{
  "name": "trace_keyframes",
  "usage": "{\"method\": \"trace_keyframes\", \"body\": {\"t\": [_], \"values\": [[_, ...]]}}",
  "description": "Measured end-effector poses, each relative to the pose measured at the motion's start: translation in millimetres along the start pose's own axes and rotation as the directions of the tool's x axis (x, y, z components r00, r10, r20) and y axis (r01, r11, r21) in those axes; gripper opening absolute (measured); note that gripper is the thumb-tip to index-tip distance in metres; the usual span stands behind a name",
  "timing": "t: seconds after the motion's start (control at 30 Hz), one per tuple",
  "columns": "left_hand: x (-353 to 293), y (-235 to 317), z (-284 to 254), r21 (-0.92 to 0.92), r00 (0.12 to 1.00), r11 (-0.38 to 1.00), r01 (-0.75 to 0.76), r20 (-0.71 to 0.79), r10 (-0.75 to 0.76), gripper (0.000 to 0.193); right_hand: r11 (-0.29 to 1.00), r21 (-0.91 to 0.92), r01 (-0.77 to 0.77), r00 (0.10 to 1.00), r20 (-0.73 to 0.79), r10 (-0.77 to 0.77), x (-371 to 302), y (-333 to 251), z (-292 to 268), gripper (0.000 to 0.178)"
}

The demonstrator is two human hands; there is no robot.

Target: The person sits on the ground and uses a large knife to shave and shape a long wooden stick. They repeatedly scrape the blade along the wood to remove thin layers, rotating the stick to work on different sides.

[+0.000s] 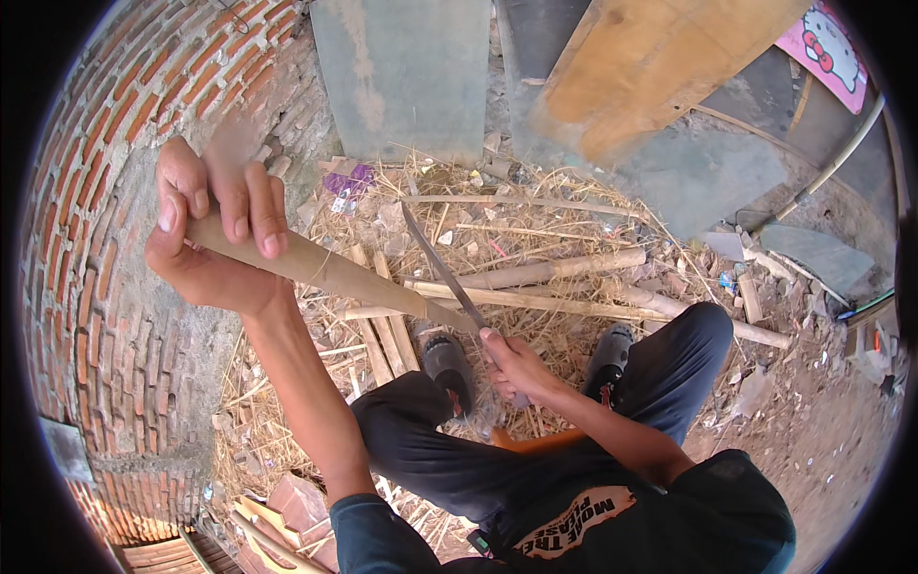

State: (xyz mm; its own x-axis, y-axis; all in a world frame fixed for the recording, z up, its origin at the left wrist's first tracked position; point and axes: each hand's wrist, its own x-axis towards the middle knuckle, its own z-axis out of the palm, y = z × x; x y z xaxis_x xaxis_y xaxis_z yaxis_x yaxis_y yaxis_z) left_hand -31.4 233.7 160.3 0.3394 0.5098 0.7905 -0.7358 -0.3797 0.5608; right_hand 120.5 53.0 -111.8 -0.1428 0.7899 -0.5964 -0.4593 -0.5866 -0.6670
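Observation:
A thick, pale bamboo pole (335, 273) slants from the upper left down toward the middle of the picture. Around its upper end my left hand (206, 273) is closed, thumb and fingers wrapped on it. My right hand (516, 368), in front of my body, grips a machete (442, 268) by its handle. The long, narrow dark blade points up and to the left, crossing the pole close to its lower end. I cannot tell whether the edge touches the bamboo. My fingers mostly cover the machete's handle.
Cut bamboo lengths (555, 273) lie on straw-strewn ground beyond my feet. Split pieces (382, 340) rest beside my left shoe (447, 364). A brick wall (115, 220) rises on the left. Boards and grey panels (402, 86) lean at the back, with a pink panel (827, 53) at far right.

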Motion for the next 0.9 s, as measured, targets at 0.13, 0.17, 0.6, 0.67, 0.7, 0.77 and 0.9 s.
{"method": "trace_keyframes", "body": {"t": [0.13,0.17,0.6,0.67,0.7,0.77,0.9], "values": [[6,-1,-13,-0.125,0.987,0.989,0.08,0.147,-0.061,0.027,0.981,0.104,0.165,0.978,0.109,-0.177,-34,-34,19,0.053],[7,-1,-14,-0.135,0.984,0.987,0.088,0.166,-0.065,0.027,0.969,0.123,0.214,0.965,0.13,-0.23,-43,-43,26,0.053],[2,7,-23,-0.205,0.971,0.971,0.119,0.226,-0.072,0.024,0.974,-0.042,0.222,0.974,0.063,-0.219,-24,-42,30,0.053],[1,7,-19,-0.197,0.972,0.973,0.122,0.222,-0.077,0.024,0.94,0.027,0.341,0.937,0.071,-0.342,-44,-56,41,0.053],[1,5,-15,-0.193,0.973,0.974,0.121,0.215,-0.078,0.024,0.916,0.062,0.397,0.914,0.067,-0.401,-48,-59,45,0.052],[1,3,-9,-0.183,0.973,0.975,0.125,0.216,-0.085,0.024,0.878,0.104,0.467,0.882,0.019,-0.471,-43,-46,54,0.051],[1,6,-6,-0.151,0.98,0.984,0.093,0.19,-0.063,0.023,0.987,0.064,0.148,0.984,0.088,-0.153,-8,7,52,0.049]]}}
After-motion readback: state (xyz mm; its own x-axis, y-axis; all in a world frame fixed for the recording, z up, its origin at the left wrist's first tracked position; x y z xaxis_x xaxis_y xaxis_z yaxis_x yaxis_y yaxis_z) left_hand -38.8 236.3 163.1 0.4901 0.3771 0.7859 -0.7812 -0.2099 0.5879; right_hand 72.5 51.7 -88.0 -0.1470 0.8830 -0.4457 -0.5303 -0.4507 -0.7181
